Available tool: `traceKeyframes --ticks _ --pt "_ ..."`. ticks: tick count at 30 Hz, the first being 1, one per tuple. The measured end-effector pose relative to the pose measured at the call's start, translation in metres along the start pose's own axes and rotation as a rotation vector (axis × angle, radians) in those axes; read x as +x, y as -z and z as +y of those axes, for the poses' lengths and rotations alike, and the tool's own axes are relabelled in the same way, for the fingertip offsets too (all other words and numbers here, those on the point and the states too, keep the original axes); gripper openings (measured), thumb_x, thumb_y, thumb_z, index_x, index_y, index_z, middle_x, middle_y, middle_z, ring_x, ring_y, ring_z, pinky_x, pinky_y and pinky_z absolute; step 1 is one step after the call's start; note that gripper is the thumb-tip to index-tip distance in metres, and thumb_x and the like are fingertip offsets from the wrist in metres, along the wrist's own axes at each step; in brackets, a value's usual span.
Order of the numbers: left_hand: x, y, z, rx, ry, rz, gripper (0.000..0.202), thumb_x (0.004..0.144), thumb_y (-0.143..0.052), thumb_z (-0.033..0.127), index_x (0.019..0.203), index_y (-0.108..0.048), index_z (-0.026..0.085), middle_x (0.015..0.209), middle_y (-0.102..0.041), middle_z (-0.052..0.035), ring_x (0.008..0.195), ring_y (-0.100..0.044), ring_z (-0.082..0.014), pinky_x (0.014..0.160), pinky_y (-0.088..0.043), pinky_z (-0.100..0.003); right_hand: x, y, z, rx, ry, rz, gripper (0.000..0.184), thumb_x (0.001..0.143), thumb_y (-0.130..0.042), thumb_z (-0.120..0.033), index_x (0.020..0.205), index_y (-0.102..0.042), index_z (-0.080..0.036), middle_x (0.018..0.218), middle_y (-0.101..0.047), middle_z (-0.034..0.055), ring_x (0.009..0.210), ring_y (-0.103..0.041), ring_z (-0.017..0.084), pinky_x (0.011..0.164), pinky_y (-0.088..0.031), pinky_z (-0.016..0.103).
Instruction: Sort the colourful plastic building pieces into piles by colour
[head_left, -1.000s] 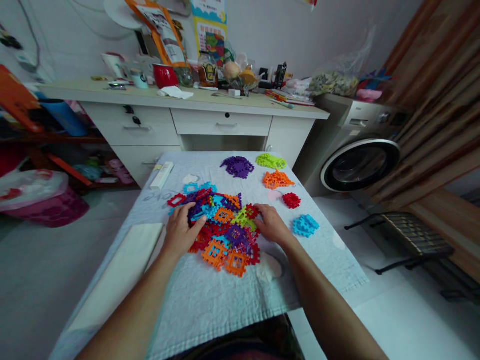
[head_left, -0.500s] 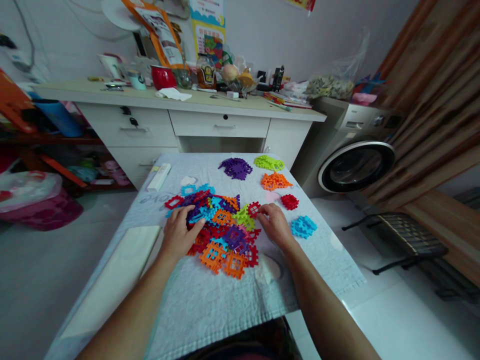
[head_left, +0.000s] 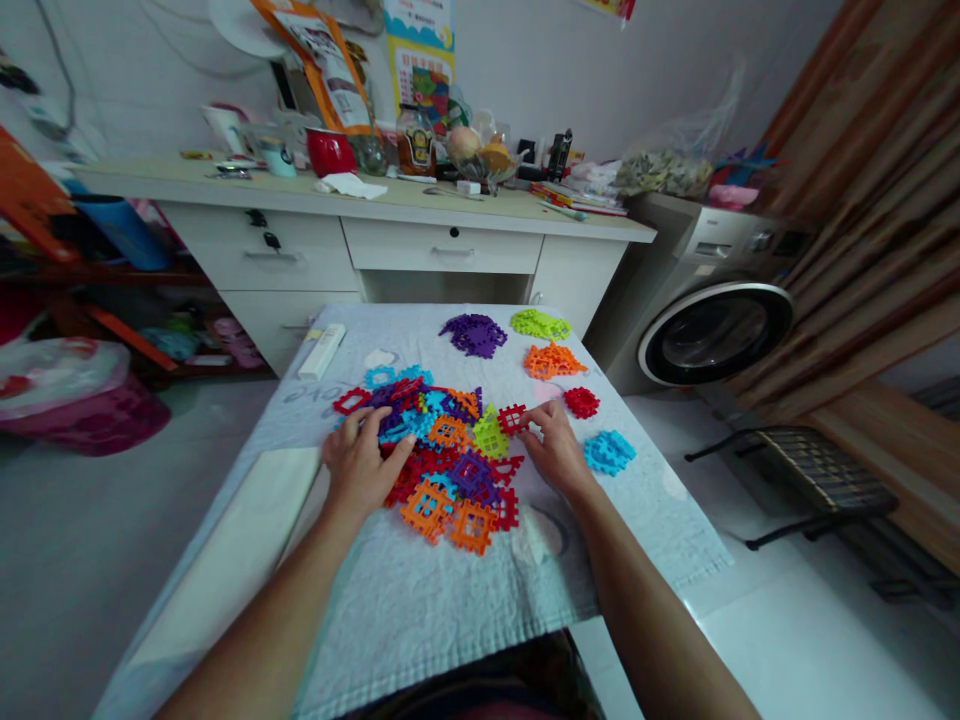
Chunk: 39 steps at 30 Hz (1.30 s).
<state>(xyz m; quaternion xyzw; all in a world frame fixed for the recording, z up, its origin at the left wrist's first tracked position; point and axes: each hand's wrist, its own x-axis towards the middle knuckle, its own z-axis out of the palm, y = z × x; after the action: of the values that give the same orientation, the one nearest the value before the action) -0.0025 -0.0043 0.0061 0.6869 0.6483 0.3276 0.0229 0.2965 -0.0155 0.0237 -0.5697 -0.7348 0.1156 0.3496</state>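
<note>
A mixed pile of plastic interlocking building pieces (head_left: 447, 432) lies mid-table, in orange, red, blue, purple and green. My left hand (head_left: 361, 458) rests at the pile's left side, its fingers spread and touching the pieces. At the right side of the pile, my right hand (head_left: 553, 444) pinches a red square piece (head_left: 512, 419) by its edge. A lime-green piece (head_left: 490, 434) lies just left of that red one. Sorted by colour, separate heaps stand farther right and back: purple (head_left: 474, 335), lime green (head_left: 540, 324), orange (head_left: 553, 361), red (head_left: 581, 402) and blue (head_left: 610, 453).
A pale cloth (head_left: 420, 620) covers the table. On its left are a long white board (head_left: 232, 550) and a small white box (head_left: 322, 352). Behind stands a cluttered desk (head_left: 442, 245), with a washing machine (head_left: 697, 290) and a stool (head_left: 814, 465) to the right.
The lime-green piece beside my right hand now lies flatter and shows its square face. The red piece stays in my right fingers. My left hand has hardly moved.
</note>
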Motion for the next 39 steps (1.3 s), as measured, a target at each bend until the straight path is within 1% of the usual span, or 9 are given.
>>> traceKeyframes --ticks 3,5,8,12,17,20,25,32,39 --pt "-0.003 0.006 0.01 0.049 -0.052 0.079 0.049 0.084 -0.055 0.05 0.124 -0.055 0.022 0.135 -0.049 -0.0137 0.126 -0.045 -0.0343 0.106 -0.029 -0.056 -0.001 0.001 -0.003 0.042 0.084 0.022 0.009 0.084 -0.058 -0.016 0.09 -0.063 -0.021 0.122 -0.053 0.0103 0.112 -0.05 0.024 0.097 -0.041 0.041" --pt "-0.004 0.01 0.016 0.024 -0.13 0.118 0.047 0.085 -0.056 0.048 0.124 -0.055 0.022 0.135 -0.05 -0.0131 0.128 -0.043 -0.0336 0.109 -0.026 -0.056 -0.001 0.001 -0.005 0.089 0.112 0.005 0.008 0.085 -0.057 -0.017 0.089 -0.062 -0.021 0.126 -0.056 0.01 0.117 -0.05 0.024 0.101 -0.039 0.043" --pt "-0.007 0.013 0.025 -0.057 -0.284 0.102 0.044 0.085 -0.057 0.044 0.124 -0.056 0.023 0.134 -0.054 -0.0105 0.131 -0.041 -0.0315 0.112 -0.025 -0.053 -0.002 -0.002 -0.008 0.16 0.058 0.006 0.007 0.087 -0.055 -0.019 0.092 -0.06 -0.021 0.112 -0.064 0.0084 0.106 -0.058 0.021 0.093 -0.044 0.038" --pt "-0.012 0.014 0.033 -0.127 -0.46 -0.04 0.042 0.085 -0.058 0.042 0.125 -0.057 0.027 0.135 -0.056 -0.0062 0.133 -0.039 -0.0303 0.114 -0.021 -0.056 -0.002 -0.007 -0.011 0.196 -0.04 0.018 0.009 0.09 -0.052 -0.023 0.093 -0.06 -0.021 0.092 -0.067 0.0036 0.084 -0.061 0.017 0.078 -0.047 0.03" --pt "-0.02 0.015 0.045 -0.168 -0.581 -0.144 0.035 0.086 -0.057 0.038 0.121 -0.062 0.031 0.149 -0.042 -0.0051 0.14 -0.029 -0.0308 0.114 -0.02 -0.058 -0.003 -0.009 -0.017 0.233 0.005 0.037 0.01 0.092 -0.051 -0.025 0.09 -0.06 -0.021 0.085 -0.066 0.0017 0.08 -0.06 0.016 0.075 -0.046 0.028" --pt "-0.022 0.014 0.051 -0.171 -0.605 -0.166 0.028 0.087 -0.056 0.035 0.113 -0.066 0.029 0.152 -0.036 -0.0053 0.142 -0.026 -0.0321 0.114 -0.021 -0.059 -0.004 -0.011 -0.021 0.25 0.072 0.045 0.01 0.092 -0.053 -0.026 0.092 -0.062 -0.022 0.089 -0.066 0.0029 0.085 -0.06 0.017 0.079 -0.046 0.029" --pt "-0.022 0.009 0.05 -0.19 -0.59 -0.193 0.033 0.09 -0.053 0.031 0.121 -0.062 0.03 0.127 -0.06 -0.0036 0.13 -0.04 -0.0264 0.114 -0.021 -0.057 -0.005 -0.015 -0.023 0.227 0.101 0.052 0.009 0.091 -0.056 -0.025 0.092 -0.064 -0.022 0.088 -0.066 0.0034 0.084 -0.059 0.018 0.078 -0.046 0.03" --pt "-0.022 0.008 0.051 -0.252 -0.558 -0.185 0.031 0.087 -0.057 0.033 0.118 -0.064 0.029 0.117 -0.063 -0.0035 0.12 -0.048 -0.0243 0.112 -0.027 -0.055 -0.005 -0.017 -0.024 0.26 0.007 0.053 0.008 0.089 -0.056 -0.026 0.091 -0.063 -0.022 0.085 -0.068 0.0022 0.079 -0.059 0.017 0.074 -0.045 0.029" --pt "-0.018 0.013 0.045 -0.296 -0.489 -0.161 0.026 0.088 -0.056 0.034 0.11 -0.067 0.027 0.112 -0.064 -0.0048 0.115 -0.051 -0.0237 0.108 -0.035 -0.051 0.002 -0.001 -0.017 0.554 -0.249 0.143 0.017 0.084 -0.057 -0.037 0.086 -0.055 -0.021 0.071 -0.064 0.0 0.064 -0.059 0.015 0.058 -0.044 0.025"
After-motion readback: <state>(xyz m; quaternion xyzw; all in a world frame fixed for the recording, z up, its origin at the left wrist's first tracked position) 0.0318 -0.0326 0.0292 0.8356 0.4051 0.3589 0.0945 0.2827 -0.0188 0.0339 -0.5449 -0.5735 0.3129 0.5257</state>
